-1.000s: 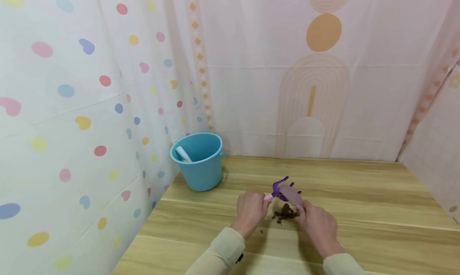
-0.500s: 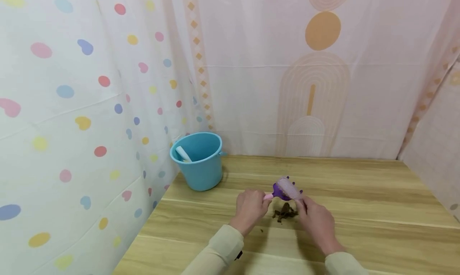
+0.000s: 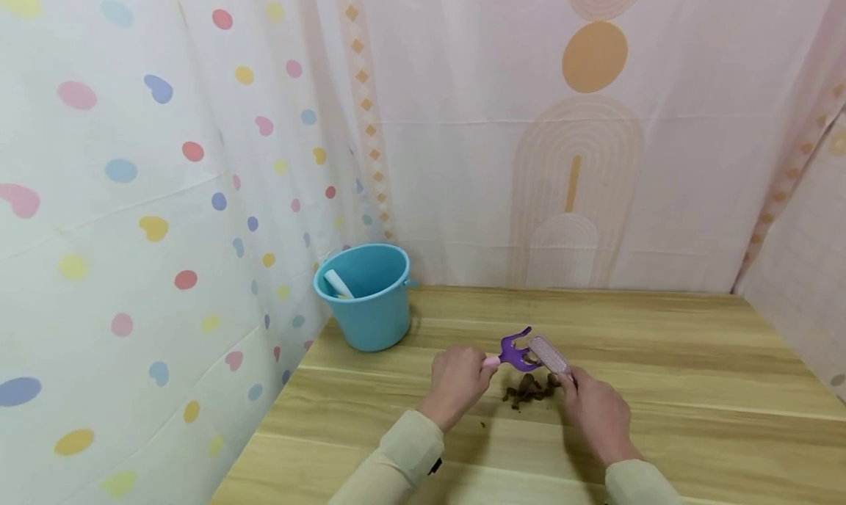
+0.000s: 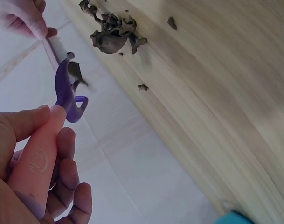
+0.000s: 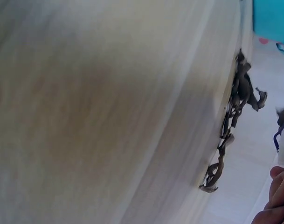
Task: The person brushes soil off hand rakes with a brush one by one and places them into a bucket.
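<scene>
My left hand [image 3: 454, 387] grips the pink handle of a small purple hand rake [image 3: 512, 354], held above the table. In the left wrist view, fingers and thumb wrap the handle [image 4: 38, 161], and a dark scrap [image 4: 75, 71] shows by the tines. My right hand [image 3: 600, 418] holds a flat, pale pink brush [image 3: 550, 357] beside the rake's tines; whitish bristles [image 4: 58, 45] face the rake. Below both tools, dark brown, shrivelled, curled pieces [image 3: 529, 389] lie in a small heap. The right wrist view shows the heap [image 5: 244, 86] edge-on, with my right hand partly cut off.
A blue bucket [image 3: 371, 318] stands at the table's back left, with a white cylindrical thing [image 3: 339, 283] inside. A few loose crumbs [image 4: 142, 87] lie near the heap on the wood-grain table [image 3: 661, 343]. Patterned curtains [image 3: 456, 160] hang behind and at the sides.
The brush has moved off the rake's tines, shifting right and toward me. More brown pieces now show at the heap's right side. The left hand and rake have barely moved.
</scene>
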A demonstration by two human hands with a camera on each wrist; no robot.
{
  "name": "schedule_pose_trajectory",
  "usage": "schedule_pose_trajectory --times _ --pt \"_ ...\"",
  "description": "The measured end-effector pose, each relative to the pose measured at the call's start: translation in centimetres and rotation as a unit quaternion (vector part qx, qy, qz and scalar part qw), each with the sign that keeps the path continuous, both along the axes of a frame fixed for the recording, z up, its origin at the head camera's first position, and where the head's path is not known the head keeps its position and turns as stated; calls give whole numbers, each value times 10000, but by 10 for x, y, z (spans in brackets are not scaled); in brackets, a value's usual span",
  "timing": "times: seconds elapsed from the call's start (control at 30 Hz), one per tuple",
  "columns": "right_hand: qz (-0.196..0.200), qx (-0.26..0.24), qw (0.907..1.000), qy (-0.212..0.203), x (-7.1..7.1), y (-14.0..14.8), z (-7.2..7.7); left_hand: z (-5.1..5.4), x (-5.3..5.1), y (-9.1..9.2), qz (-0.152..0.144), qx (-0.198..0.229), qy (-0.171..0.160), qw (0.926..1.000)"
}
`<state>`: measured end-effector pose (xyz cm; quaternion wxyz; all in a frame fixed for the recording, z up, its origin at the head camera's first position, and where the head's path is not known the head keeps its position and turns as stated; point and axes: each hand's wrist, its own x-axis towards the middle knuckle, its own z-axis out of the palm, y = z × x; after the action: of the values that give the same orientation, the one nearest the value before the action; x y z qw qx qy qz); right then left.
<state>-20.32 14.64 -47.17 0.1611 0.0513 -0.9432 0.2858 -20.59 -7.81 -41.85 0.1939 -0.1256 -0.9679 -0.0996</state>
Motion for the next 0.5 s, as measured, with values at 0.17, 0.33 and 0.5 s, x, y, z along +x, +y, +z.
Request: schedule_pose_trajectory --times 0.17,0.33,0.5 --pt "-31 56 9999 -88 -3 8 2 1 0 -2 -11 -91 -84 9999" --pt "-200 75 9998 -61 -5 18 5 1 -2 -6 14 -99 -136 9999" --pt "-207 23 9994 287 -3 13 13 4 -4 -6 31 -138 -104 9998"
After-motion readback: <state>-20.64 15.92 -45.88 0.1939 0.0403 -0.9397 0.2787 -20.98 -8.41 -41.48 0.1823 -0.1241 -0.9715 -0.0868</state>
